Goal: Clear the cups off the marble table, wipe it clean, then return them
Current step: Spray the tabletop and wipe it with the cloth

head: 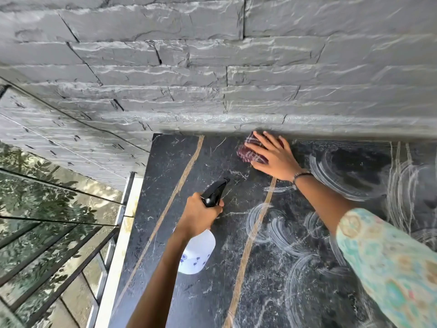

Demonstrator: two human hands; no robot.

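The black marble table (189, 292) with tan veins fills the lower middle. White swirled wipe marks cover its right half. My right hand (272, 157) presses flat, fingers straight, on a dark red cloth (248, 150) at the table's far edge against the wall. My left hand (201, 216) grips the neck of a white spray bottle (198, 252) with a black trigger head, held above the table's left part. No cups are in view.
A grey stone-clad wall (212, 67) rises directly behind the table. To the left, past the table's edge, a metal railing with glass panels (47, 221) shows foliage reflections.
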